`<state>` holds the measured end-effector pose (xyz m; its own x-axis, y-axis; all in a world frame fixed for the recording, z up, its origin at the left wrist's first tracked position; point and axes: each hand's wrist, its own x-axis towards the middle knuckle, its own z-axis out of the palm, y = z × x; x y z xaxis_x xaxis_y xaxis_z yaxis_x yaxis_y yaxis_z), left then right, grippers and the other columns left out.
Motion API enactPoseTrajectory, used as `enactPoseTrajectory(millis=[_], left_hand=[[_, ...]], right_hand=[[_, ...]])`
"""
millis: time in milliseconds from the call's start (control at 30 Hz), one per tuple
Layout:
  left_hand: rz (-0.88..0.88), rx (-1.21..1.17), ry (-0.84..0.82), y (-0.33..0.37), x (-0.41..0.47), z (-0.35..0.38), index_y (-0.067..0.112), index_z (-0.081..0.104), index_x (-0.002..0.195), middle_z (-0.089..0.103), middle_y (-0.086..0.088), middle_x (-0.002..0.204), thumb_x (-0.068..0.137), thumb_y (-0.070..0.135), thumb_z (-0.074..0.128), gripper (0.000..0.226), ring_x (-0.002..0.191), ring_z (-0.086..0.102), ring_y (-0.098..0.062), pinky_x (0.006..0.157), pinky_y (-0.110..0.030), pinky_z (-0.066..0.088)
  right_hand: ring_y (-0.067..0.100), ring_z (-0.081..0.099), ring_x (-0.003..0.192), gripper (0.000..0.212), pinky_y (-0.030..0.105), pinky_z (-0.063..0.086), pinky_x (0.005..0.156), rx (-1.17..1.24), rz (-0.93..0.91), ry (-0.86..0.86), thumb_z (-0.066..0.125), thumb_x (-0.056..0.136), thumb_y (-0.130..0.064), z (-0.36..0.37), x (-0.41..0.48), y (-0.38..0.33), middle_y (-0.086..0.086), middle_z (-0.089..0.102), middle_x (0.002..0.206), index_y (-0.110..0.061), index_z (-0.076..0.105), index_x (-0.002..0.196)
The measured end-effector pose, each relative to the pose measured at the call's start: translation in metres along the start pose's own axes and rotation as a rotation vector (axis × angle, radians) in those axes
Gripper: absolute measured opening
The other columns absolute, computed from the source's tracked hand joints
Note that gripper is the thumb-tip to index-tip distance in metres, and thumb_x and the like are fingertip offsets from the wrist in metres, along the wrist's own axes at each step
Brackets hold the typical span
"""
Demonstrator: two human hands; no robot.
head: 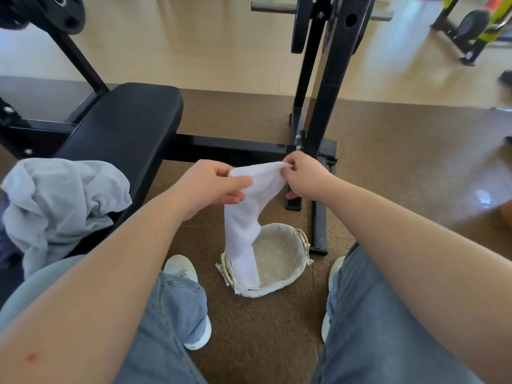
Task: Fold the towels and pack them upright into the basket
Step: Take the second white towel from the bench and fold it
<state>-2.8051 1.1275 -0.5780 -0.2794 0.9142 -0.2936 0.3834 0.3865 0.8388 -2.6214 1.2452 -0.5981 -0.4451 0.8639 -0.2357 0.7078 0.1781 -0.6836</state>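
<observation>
The left hand (210, 187) and right hand (302, 176) each pinch a top corner of the white towel (246, 217). The towel hangs straight down below them, long axis vertical. Its lower end is at the left side of the basket (303, 241), which sits on the floor between the feet.

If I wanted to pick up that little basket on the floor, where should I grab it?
Probably by the woven handles at the two ends of the basket, one hand coming down on each. The rim is floppy cloth lining, and the white towel hangs over the left end.
</observation>
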Motion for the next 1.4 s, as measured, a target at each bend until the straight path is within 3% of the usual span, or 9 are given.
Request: enactPoseTrajectory(millis=[267, 400, 500, 600, 800, 967, 1100, 1233, 1400], left_hand=[[0.049, 0.178, 0.105, -0.007, 0.002, -0.001, 0.028, 0.069, 0.11, 0.073, 0.007, 0.091, 0.098, 0.036, 0.066, 0.015, 0.079, 0.072, -0.013, 0.067, -0.024, 0.056], [0.083, 0.243, 0.263, -0.012, 0.01, -0.003, 0.023, 0.066, 0.104, 0.068, 0.005, 0.095, 0.102, 0.046, 0.055, 0.025, 0.086, 0.064, -0.012, 0.072, -0.027, 0.05], [0.104, 0.148, 0.287, -0.015, 0.012, -0.006, 0.016, 0.064, 0.102, 0.067, -0.008, 0.094, 0.108, 0.043, 0.043, 0.035, 0.085, 0.063, -0.022, 0.071, -0.032, 0.048], [0.105, 0.024, 0.337, -0.012, 0.013, -0.005, 0.022, 0.063, 0.117, 0.067, -0.001, 0.105, 0.109, 0.043, 0.038, 0.033, 0.094, 0.063, -0.017, 0.079, -0.031, 0.053], [-0.066, -0.076, 0.144, -0.013, 0.01, 0.0, 0.04, 0.032, 0.153, 0.064, 0.004, 0.119, 0.102, 0.032, 0.06, 0.059, 0.105, 0.065, -0.019, 0.083, -0.038, 0.058], [-0.079, -0.21, 0.299, -0.015, 0.012, 0.008, 0.036, 0.04, 0.134, 0.062, 0.0, 0.111, 0.104, 0.022, 0.059, 0.038, 0.092, 0.066, -0.018, 0.064, -0.03, 0.062], [-0.057, -0.251, 0.325, -0.016, 0.016, 0.01, 0.027, 0.056, 0.119, 0.059, 0.001, 0.114, 0.102, 0.016, 0.061, 0.021, 0.087, 0.069, -0.017, 0.083, -0.037, 0.064], [-0.071, -0.288, 0.134, -0.018, 0.011, 0.013, 0.026, 0.068, 0.106, 0.064, -0.006, 0.118, 0.09, 0.003, 0.069, 0.028, 0.113, 0.064, -0.025, 0.105, -0.047, 0.053], [-0.08, -0.185, 0.211, -0.025, 0.011, 0.017, 0.034, 0.073, 0.112, 0.059, 0.001, 0.129, 0.103, 0.006, 0.054, 0.035, 0.107, 0.057, -0.012, 0.104, -0.042, 0.053]], right_hand=[[0.032, 0.066, 0.108, 0.032, 0.047, 0.064, 0.082, 0.404, 0.142, -0.012, 0.049, 0.105, -0.018, 0.0, -0.004, -0.004, 0.015, 0.058, 0.131, -0.015, 0.048, 0.137], [0.026, 0.065, 0.109, 0.031, 0.046, 0.064, 0.085, 0.413, 0.139, -0.034, 0.057, 0.105, -0.021, -0.003, -0.002, -0.008, 0.003, 0.059, 0.12, -0.02, 0.047, 0.134], [0.021, 0.07, 0.107, 0.032, 0.038, 0.064, 0.087, 0.431, 0.126, -0.136, 0.064, 0.101, -0.02, -0.006, -0.003, -0.006, 0.005, 0.067, 0.122, -0.009, 0.061, 0.131], [0.022, 0.071, 0.108, 0.031, 0.04, 0.063, 0.089, 0.493, 0.136, -0.168, 0.062, 0.103, -0.023, -0.008, -0.003, -0.005, 0.005, 0.068, 0.125, -0.01, 0.063, 0.132], [0.026, 0.068, 0.114, 0.035, 0.045, 0.064, 0.086, 0.579, 0.145, -0.168, 0.054, 0.107, -0.026, -0.009, -0.005, -0.004, 0.005, 0.064, 0.13, -0.018, 0.052, 0.142], [0.026, 0.072, 0.101, 0.04, 0.041, 0.066, 0.077, 0.524, 0.187, -0.072, 0.067, 0.1, -0.016, -0.013, -0.006, -0.002, 0.006, 0.061, 0.126, -0.027, 0.047, 0.133], [0.026, 0.076, 0.086, 0.036, 0.036, 0.066, 0.072, 0.489, 0.156, 0.017, 0.065, 0.101, -0.015, -0.012, -0.01, -0.005, 0.009, 0.062, 0.118, -0.033, 0.045, 0.125], [0.025, 0.072, 0.095, 0.012, 0.039, 0.066, 0.078, 0.495, 0.094, 0.023, 0.059, 0.104, -0.017, -0.012, -0.009, -0.006, 0.007, 0.06, 0.12, -0.026, 0.065, 0.111], [0.024, 0.069, 0.106, 0.037, 0.038, 0.063, 0.089, 0.4, 0.059, -0.075, 0.072, 0.093, -0.006, -0.013, -0.01, -0.001, 0.006, 0.061, 0.124, -0.023, 0.067, 0.125]])
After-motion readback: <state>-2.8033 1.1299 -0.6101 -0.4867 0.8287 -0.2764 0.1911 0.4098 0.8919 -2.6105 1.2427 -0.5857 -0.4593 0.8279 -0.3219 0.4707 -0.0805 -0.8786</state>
